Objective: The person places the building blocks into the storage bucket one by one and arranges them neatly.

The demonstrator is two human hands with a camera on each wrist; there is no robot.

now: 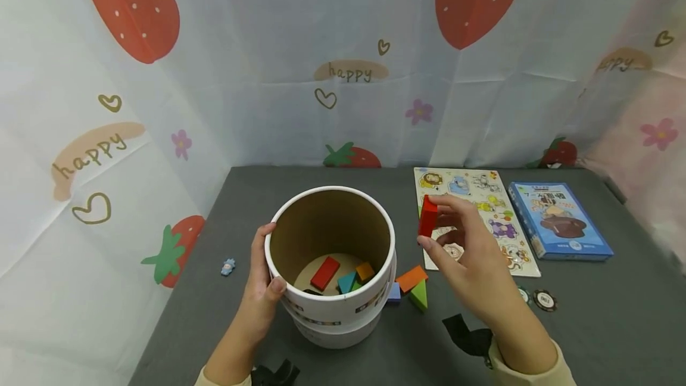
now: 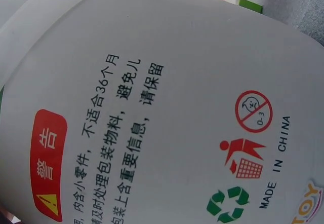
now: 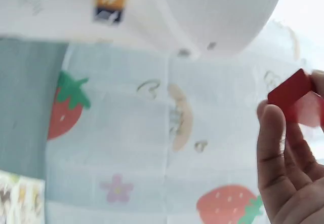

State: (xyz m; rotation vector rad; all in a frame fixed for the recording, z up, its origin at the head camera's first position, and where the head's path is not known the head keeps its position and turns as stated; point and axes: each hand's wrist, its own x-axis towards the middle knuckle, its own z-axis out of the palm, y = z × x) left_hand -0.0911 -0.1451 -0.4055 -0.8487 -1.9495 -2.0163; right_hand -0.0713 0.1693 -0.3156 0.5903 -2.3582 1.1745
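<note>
A red block is pinched in the right hand, held in the air just right of the white tub. The left hand grips the tub's left rim (blocks lie inside). An orange block lies beside the tub.

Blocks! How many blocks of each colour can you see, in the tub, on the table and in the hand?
Red: 2, one in the right hand, one in the tub
Orange: 2
Green: 1
Teal: 1
Purple: 1
Total: 7 in plain sight
</note>
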